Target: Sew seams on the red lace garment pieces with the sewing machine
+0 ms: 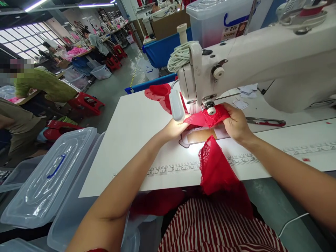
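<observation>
Red lace fabric [207, 118] stretches between my two hands, just below the head of a white sewing machine [194, 77]. My left hand [176, 126] pinches its left end beside the white lamp [176, 105]. At the other end, my right hand [236, 122] grips the cloth with bent fingers. The needle area is partly hidden by the machine head. A second red piece with a lace edge [215, 164] hangs over the table's front edge onto my lap. More red fabric [159, 94] lies behind the machine head on the left.
Red-handled thread snips [266, 121] and paper scraps [248, 91] lie right of my right hand. A ruler scale [170, 169] runs along the white table [126, 136]. Lidded clear plastic boxes [49, 178] stand at left. Other people sit at tables beyond.
</observation>
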`<state>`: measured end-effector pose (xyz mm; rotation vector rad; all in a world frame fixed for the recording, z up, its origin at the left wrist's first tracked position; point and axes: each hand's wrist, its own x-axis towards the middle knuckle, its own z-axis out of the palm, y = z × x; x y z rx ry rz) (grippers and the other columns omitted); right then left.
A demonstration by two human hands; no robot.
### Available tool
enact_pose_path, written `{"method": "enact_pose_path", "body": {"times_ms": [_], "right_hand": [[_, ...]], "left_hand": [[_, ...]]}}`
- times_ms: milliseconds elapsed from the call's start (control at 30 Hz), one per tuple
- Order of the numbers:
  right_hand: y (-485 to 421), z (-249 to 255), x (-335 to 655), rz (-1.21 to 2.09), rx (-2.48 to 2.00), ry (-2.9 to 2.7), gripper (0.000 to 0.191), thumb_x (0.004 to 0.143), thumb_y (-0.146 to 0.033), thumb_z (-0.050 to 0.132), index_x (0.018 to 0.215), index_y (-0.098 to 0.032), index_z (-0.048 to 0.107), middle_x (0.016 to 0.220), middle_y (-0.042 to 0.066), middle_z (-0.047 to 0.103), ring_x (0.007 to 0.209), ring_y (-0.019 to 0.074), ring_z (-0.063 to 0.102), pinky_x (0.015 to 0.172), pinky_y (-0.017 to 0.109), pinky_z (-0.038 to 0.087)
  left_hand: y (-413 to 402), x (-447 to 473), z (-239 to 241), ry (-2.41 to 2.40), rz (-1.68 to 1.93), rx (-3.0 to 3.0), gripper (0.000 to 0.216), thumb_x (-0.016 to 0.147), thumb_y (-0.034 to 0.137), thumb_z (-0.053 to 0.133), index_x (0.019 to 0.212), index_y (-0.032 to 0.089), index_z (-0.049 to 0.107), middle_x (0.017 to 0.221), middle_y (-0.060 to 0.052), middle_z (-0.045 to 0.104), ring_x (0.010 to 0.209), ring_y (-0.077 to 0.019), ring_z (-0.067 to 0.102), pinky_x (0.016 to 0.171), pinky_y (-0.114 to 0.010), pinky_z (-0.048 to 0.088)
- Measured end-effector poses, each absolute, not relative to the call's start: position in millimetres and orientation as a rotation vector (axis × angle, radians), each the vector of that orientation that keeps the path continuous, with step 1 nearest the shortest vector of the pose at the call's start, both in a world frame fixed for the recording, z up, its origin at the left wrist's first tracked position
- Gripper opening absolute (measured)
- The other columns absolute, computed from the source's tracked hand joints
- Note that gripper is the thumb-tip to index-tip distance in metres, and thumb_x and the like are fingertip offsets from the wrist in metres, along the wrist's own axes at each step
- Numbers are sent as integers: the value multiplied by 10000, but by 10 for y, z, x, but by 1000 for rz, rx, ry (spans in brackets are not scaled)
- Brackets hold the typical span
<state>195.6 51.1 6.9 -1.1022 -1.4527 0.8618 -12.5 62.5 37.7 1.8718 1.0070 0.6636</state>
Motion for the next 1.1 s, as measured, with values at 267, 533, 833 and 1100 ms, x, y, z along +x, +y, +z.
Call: {"method": "enact_pose_path", "body": {"times_ms": [267,533,833,1100], "right_hand": [[525,51,1970,618,-1103,-1552,164,823,-156,467,737,-255,566,668,-18,627,640,162,600,630,292,479],[506,62,1987,659,-1133,-1606,159,831,-150,452,797,-255,566,714,4,650,710,189,624,682,321,487],[442,97,2071,687,-1007,-1851,175,765,-128,450,857,-232,557,736,-25,659,665,154,598,619,251,454],[403,103,2138,521,-816,-2321,342,767,-40,428,1032,-211,559,937,43,639,779,163,586,672,275,474]], "left_hand": [[603,-94,175,1210,725,2029,98,713,206,602,689,166,516,673,30,500,639,-108,470,584,-220,383],[521,16,13,1395,899,2216,171,748,171,545,628,189,426,600,38,444,584,-109,415,550,-230,331],[377,-71,61,1312,789,2544,170,756,90,463,615,185,456,626,13,496,581,-123,420,564,-246,328],[277,-106,-76,1281,721,2866,231,854,54,429,763,165,609,747,-43,608,697,-158,526,633,-264,410]]}}
